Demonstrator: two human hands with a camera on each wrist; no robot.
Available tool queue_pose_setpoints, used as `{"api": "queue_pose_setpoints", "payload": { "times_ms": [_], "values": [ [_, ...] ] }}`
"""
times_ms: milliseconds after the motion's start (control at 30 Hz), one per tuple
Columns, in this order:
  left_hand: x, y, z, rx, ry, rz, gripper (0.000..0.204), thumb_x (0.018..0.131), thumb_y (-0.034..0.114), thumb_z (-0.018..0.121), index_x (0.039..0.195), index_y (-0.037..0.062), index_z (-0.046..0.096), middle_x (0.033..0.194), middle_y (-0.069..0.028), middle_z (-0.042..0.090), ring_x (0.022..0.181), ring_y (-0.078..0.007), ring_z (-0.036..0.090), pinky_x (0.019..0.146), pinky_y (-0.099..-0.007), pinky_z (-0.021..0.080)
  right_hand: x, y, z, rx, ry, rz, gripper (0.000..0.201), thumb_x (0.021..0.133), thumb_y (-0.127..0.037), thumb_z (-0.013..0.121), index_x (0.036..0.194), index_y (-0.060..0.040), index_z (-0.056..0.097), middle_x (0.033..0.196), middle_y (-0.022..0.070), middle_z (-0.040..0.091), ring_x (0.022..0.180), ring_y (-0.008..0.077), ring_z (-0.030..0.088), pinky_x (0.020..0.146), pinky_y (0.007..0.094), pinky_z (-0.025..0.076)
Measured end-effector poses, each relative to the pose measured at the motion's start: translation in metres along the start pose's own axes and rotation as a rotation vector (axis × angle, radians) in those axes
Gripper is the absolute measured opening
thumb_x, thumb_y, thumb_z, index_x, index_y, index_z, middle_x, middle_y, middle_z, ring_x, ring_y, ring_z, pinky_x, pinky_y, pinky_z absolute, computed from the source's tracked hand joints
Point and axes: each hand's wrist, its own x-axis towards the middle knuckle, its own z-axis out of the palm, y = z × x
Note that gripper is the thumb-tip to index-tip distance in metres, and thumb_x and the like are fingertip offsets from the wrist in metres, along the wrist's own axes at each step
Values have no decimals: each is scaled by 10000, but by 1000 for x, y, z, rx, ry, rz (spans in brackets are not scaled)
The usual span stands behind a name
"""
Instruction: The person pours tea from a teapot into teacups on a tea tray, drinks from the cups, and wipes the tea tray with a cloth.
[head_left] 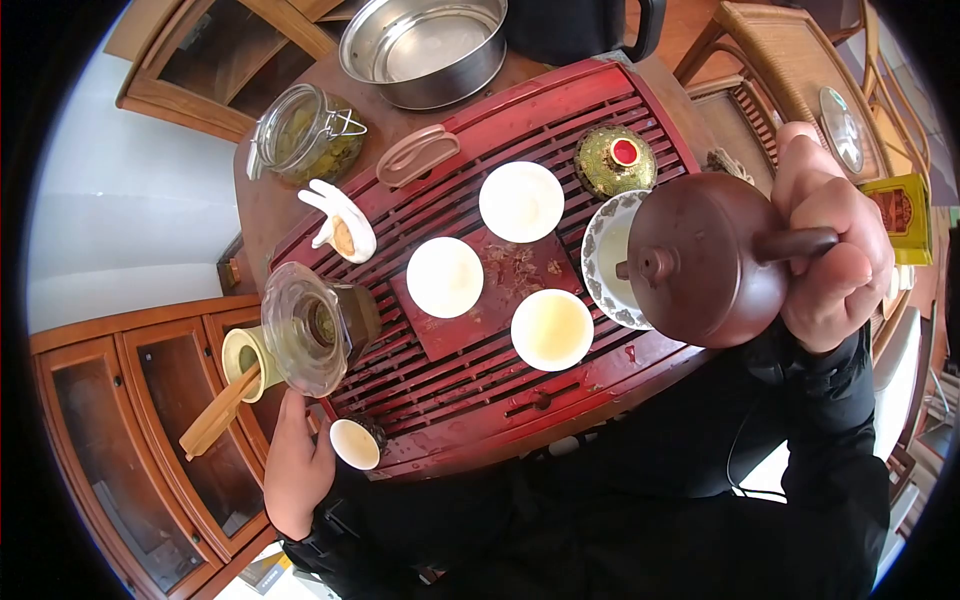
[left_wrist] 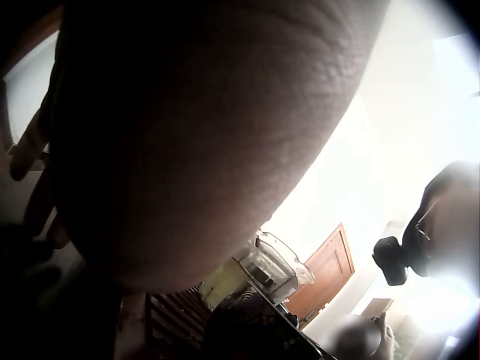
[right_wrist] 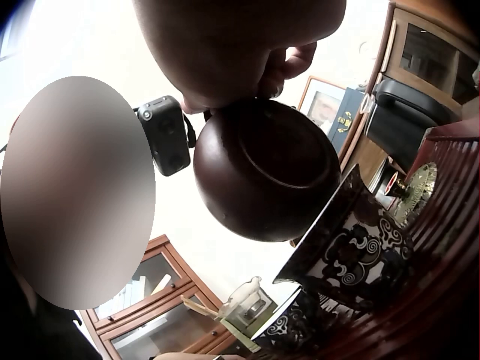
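My right hand (head_left: 835, 240) grips the handle of a dark brown clay teapot (head_left: 715, 290). It is tilted over a white bowl with a grey-patterned rim (head_left: 597, 262), covering part of it. In the right wrist view the teapot's underside (right_wrist: 277, 150) shows above the scroll-patterned bowl (right_wrist: 360, 247). My left hand (head_left: 300, 470) is at the tray's left edge, its fingers extended and partly hidden behind a glass pitcher (head_left: 310, 335). Beside it stands a small cup (head_left: 356, 444). Three white cups stand mid-tray; the nearest cup (head_left: 552, 330) holds pale yellow liquid.
The red slatted tea tray (head_left: 540, 95) also bears a green-gold lid (head_left: 605, 175), a pinkish-brown looped piece (head_left: 415, 157) and a white hand-shaped ornament (head_left: 343, 225). Beyond are a clip-top jar (head_left: 310, 135) and steel pan (head_left: 425, 50). Wooden tools (head_left: 220, 415) stand in a pale holder at left.
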Motion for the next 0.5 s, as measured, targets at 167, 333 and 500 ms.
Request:
{"api": "queue_pose_setpoints", "payload": {
  "times_ms": [167, 333, 500],
  "values": [
    [1, 1, 0, -15, 8, 22, 541, 940, -19, 545, 1461, 17, 403, 1366, -244, 557, 1286, -426, 528, 1078, -406, 411, 0, 1, 1, 31, -9, 14, 570, 1049, -573, 400, 759, -85, 459, 695, 36, 407, 671, 171, 330, 672, 368, 275],
    [1, 0, 0, -20, 11, 21, 537, 937, -24, 541, 1455, 12, 405, 1350, -249, 560, 1271, -426, 537, 1064, -402, 422, 0, 3, 3, 67, 25, 16, 578, 1046, -592, 385, 748, -99, 434, 702, 16, 409, 679, 163, 329, 676, 367, 281],
    [0, 1, 0, -19, 21, 40, 562, 937, -23, 542, 1477, 18, 392, 1377, -248, 548, 1292, -428, 524, 1065, -402, 423, -2, 3, 5, 106, 65, 65, 571, 1043, -593, 396, 747, -106, 420, 719, 6, 403, 705, 162, 336, 695, 362, 282]
  ]
}}
